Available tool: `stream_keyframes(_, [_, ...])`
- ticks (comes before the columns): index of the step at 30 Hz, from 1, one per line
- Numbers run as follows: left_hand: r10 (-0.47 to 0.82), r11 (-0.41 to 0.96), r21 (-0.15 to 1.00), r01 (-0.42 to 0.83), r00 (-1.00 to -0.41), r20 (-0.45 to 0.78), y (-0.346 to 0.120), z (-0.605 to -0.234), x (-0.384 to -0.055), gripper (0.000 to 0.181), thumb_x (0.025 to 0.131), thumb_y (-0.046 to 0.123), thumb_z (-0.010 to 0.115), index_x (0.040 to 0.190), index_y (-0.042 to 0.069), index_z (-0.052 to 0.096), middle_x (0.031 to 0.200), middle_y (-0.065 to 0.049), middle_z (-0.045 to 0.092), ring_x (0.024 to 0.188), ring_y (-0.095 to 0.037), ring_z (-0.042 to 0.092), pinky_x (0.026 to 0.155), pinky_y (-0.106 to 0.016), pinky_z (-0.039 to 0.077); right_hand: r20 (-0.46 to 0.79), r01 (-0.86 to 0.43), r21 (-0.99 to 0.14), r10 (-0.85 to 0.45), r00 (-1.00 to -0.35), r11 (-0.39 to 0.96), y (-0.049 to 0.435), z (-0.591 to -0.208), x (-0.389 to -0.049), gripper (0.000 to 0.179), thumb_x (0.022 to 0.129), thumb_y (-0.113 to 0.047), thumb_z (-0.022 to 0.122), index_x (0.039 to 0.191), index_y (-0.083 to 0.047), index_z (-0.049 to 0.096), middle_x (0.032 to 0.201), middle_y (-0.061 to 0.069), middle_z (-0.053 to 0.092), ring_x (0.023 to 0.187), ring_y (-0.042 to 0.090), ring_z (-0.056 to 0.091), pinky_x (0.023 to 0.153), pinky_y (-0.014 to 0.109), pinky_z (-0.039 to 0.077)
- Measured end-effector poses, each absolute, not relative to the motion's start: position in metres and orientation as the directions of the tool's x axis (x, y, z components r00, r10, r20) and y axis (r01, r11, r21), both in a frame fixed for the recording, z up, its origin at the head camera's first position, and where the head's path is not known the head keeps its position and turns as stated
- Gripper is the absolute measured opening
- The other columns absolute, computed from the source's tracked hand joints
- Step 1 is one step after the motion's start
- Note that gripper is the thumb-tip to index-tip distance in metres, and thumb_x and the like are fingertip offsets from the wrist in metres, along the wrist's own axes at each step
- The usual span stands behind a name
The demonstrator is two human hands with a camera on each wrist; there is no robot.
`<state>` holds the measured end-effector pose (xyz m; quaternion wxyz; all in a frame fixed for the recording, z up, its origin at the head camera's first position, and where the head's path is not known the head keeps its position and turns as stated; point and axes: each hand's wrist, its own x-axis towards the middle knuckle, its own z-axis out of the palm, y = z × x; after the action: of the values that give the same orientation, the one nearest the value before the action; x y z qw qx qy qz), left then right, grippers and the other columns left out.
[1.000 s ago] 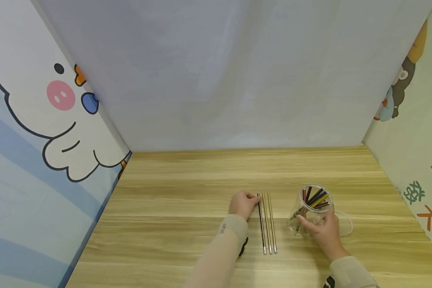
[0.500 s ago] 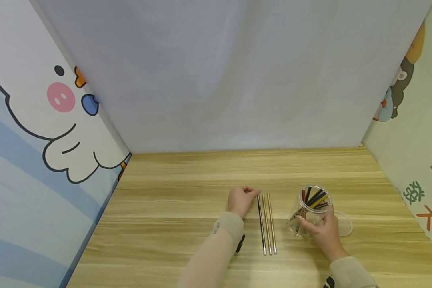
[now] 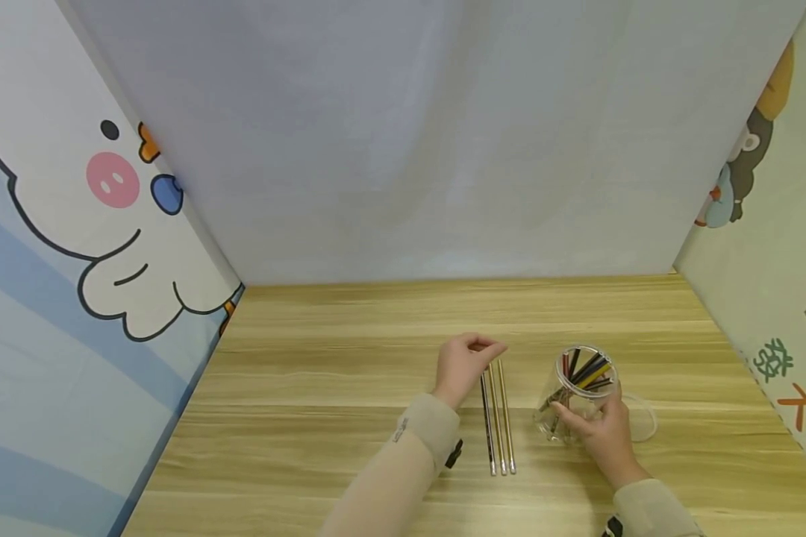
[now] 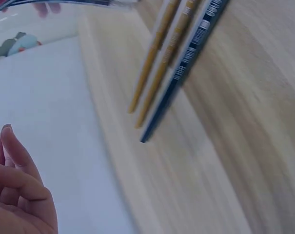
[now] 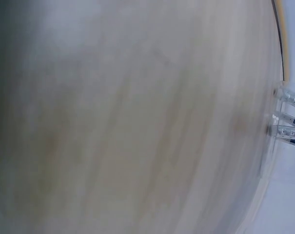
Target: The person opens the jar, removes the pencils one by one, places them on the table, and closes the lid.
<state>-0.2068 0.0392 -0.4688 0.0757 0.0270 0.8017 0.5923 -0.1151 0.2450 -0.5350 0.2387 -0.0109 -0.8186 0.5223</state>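
Note:
A dark pencil (image 3: 488,432) and two gold pencils (image 3: 498,425) lie side by side on the table, metal-tipped ends towards me. Over their far ends hovers my left hand (image 3: 463,365), fingers loosely bent. Nothing shows between those fingers in the left wrist view, where the hand (image 4: 25,190) is apart from the dark pencil (image 4: 184,68). On the right, my right hand (image 3: 603,436) grips a clear plastic jar (image 3: 556,403) around its near side. Several dark pencils, a yellow pencil (image 3: 594,375) and a red one stand in it.
Behind my right hand lies a round clear lid (image 3: 647,419) with a whitish rim. The wood-grain table (image 3: 322,350) ends at a pale back curtain (image 3: 403,186). Printed cartoon cloths hang at left and right.
My left hand has lifted off the dark pencil's far end and moved slightly right and away, over the pencils' tips. The right hand and jar have stayed put.

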Motion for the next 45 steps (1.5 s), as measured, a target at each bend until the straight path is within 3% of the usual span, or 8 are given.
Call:
stream_keyframes(9, [0.222, 0.196, 0.980, 0.037, -0.975, -0.007, 0.051, -0.442, -0.189, 0.018, 0.087, 0.033, 0.077, 0.097, 0.018, 0.076, 0.086, 0.005, 0.070, 0.067, -0.010, 0.064, 0.069, -0.036, 0.059, 0.380, -0.230, -0.859, 0.268, -0.885, 0.458, 0.243, -0.534, -0.114, 0.080, 0.069, 0.006, 0.082, 0.136, 0.004, 0.040, 0.109, -0.037, 0.050, 0.104, -0.018, 0.048, 0.093, 0.000, 0.032])
stream_keyframes(16, [0.279, 0.161, 0.981, 0.105, -0.958, 0.057, 0.066, -0.427, -0.172, 0.023, 0.085, 0.037, 0.078, 0.098, 0.018, 0.077, 0.089, 0.009, 0.071, 0.067, -0.016, 0.067, 0.060, -0.027, 0.056, 0.345, -0.183, -0.857, 0.273, -0.898, 0.482, 0.242, -0.533, -0.114, 0.079, 0.072, 0.001, 0.083, 0.138, 0.002, 0.038, 0.110, -0.033, 0.050, 0.104, -0.019, 0.046, 0.091, 0.000, 0.032])
stream_keyframes(23, [0.322, 0.167, 0.973, 0.162, -0.941, 0.101, 0.077, -0.423, -0.162, 0.022, 0.085, 0.035, 0.078, 0.098, 0.017, 0.077, 0.087, 0.008, 0.074, 0.057, -0.004, 0.060, 0.048, -0.016, 0.042, 0.349, -0.177, -0.842, 0.263, -0.900, 0.509, 0.243, -0.534, -0.116, 0.078, 0.073, 0.000, 0.082, 0.136, 0.005, 0.037, 0.117, 0.021, 0.064, 0.103, -0.022, 0.042, 0.092, -0.001, 0.030])
stream_keyframes(26, [0.328, 0.184, 0.969, 0.162, -0.940, 0.095, 0.081, -0.422, -0.158, 0.022, 0.085, 0.035, 0.079, 0.098, 0.017, 0.078, 0.082, 0.008, 0.074, 0.053, 0.000, 0.054, 0.046, -0.015, 0.040, 0.345, -0.180, -0.844, 0.256, -0.903, 0.505, 0.243, -0.533, -0.116, 0.077, 0.074, 0.000, 0.082, 0.136, 0.005, 0.036, 0.119, 0.027, 0.063, 0.103, -0.022, 0.043, 0.092, -0.001, 0.030])
stream_keyframes(30, [0.344, 0.205, 0.964, 0.168, -0.935, 0.090, 0.087, -0.419, -0.152, 0.024, 0.084, 0.034, 0.080, 0.099, 0.015, 0.078, 0.080, 0.008, 0.073, 0.049, 0.002, 0.049, 0.043, -0.016, 0.040, 0.359, -0.200, -0.841, 0.243, -0.901, 0.503, 0.243, -0.534, -0.115, 0.077, 0.075, 0.001, 0.080, 0.137, 0.006, 0.035, 0.119, 0.019, 0.062, 0.104, -0.020, 0.043, 0.091, -0.002, 0.031])
stream_keyframes(38, [0.393, 0.185, 0.968, 0.170, -0.916, 0.086, 0.099, -0.416, -0.141, 0.023, 0.085, 0.030, 0.079, 0.100, 0.013, 0.077, 0.079, 0.007, 0.072, 0.044, -0.004, 0.051, 0.042, -0.018, 0.045, 0.393, -0.219, -0.830, 0.260, -0.882, 0.513, 0.245, -0.537, -0.116, 0.072, 0.071, 0.003, 0.079, 0.131, 0.007, 0.041, 0.106, -0.042, 0.046, 0.099, -0.021, 0.045, 0.087, 0.001, 0.034])
stream_keyframes(42, [0.397, 0.230, 0.947, 0.225, -0.910, 0.120, 0.104, -0.416, -0.137, 0.023, 0.085, 0.031, 0.078, 0.100, 0.013, 0.077, 0.085, 0.009, 0.074, 0.051, 0.003, 0.051, 0.046, -0.014, 0.045, 0.420, -0.228, -0.813, 0.267, -0.867, 0.536, 0.245, -0.539, -0.115, 0.062, 0.070, 0.004, 0.073, 0.123, 0.010, 0.044, 0.105, -0.002, 0.069, 0.095, -0.022, 0.043, 0.084, 0.001, 0.034])
stream_keyframes(45, [0.398, 0.294, 0.916, 0.273, -0.906, 0.142, 0.110, -0.416, -0.135, 0.022, 0.086, 0.032, 0.078, 0.100, 0.015, 0.077, 0.090, 0.012, 0.074, 0.061, 0.010, 0.051, 0.052, -0.011, 0.046, 0.434, -0.232, -0.805, 0.276, -0.858, 0.546, 0.245, -0.538, -0.115, 0.055, 0.067, 0.005, 0.069, 0.116, 0.013, 0.046, 0.105, 0.035, 0.063, 0.094, -0.023, 0.039, 0.083, 0.000, 0.033])
